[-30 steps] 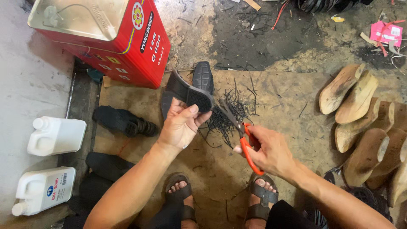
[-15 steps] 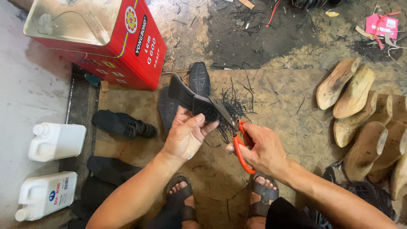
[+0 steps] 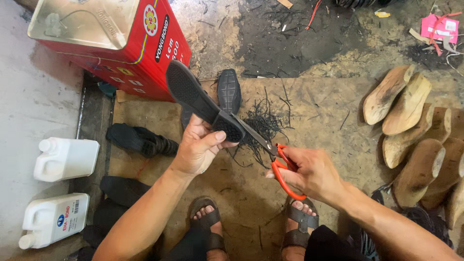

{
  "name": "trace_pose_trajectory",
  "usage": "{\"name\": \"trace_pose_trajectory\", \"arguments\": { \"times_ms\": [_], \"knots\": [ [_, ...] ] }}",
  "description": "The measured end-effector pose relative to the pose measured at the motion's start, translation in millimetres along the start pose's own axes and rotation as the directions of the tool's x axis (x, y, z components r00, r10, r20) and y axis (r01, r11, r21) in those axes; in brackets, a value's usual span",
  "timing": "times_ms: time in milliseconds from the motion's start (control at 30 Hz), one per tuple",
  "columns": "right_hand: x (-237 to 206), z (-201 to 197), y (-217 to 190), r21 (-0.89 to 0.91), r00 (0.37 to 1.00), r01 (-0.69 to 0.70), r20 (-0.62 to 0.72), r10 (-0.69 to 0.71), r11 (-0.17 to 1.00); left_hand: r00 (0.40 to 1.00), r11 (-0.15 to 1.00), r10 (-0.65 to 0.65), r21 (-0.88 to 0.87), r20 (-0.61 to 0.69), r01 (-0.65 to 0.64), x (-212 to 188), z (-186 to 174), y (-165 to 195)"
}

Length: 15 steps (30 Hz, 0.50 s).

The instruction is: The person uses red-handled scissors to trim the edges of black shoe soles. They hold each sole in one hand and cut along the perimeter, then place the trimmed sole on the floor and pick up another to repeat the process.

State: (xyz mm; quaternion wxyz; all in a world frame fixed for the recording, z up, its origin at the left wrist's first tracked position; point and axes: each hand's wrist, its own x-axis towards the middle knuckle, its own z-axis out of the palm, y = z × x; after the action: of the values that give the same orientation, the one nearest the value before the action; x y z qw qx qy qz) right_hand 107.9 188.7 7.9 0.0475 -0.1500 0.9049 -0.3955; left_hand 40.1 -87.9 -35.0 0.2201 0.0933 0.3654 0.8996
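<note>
Nearest the camera, two sandalled feet [image 3: 251, 227] stand on a worn brown mat [image 3: 338, 135], partly hidden by the forearms. Above them the right hand [image 3: 314, 174] is closed through the orange handles of a pair of scissors [image 3: 275, 154], the blades reaching up and left to the heel end of a black rubber sole [image 3: 203, 99]. The left hand [image 3: 198, 150] pinches that sole at its heel, thumb on top and fingers curled beneath, holding it tilted so the toe points up and away. Whether the blades are biting the edge or merely touching it is hard to make out. Just beyond the sole lies a heap of thin black trimmings [image 3: 263, 123] and another black sole [image 3: 228, 89], its lower end covered by the held one. Farther left sit two white plastic jugs [image 3: 63, 159] and a red metal can [image 3: 111, 43]. To the right, wooden shoe lasts [image 3: 411, 125] lie in a pile, cut off by the frame edge.
</note>
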Motion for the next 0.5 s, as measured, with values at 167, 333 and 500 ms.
{"name": "trace_pose_trajectory", "arguments": {
  "times_ms": [167, 333, 500],
  "knots": [
    [0.1, -1.0, 6.0, 0.018, 0.984, -0.173, 0.033, 0.172, 0.985, 0.999, 1.0, 0.015, -0.015, 0.037, -0.014, -4.6, -6.7, 0.4],
    [0.9, 3.5, 3.7, -0.002, 0.99, -0.135, 0.028, 0.135, 0.991, 0.999, 0.994, 0.038, -0.1, -0.008, -0.038, -2.1, -21.0, 2.8],
    [1.7, 5.7, -1.7, -0.04, 0.993, -0.086, 0.075, 0.089, 0.995, 0.996, 0.995, 0.082, -0.052, -0.034, -0.084, -2.5, -27.2, 6.0]
  ]
}}
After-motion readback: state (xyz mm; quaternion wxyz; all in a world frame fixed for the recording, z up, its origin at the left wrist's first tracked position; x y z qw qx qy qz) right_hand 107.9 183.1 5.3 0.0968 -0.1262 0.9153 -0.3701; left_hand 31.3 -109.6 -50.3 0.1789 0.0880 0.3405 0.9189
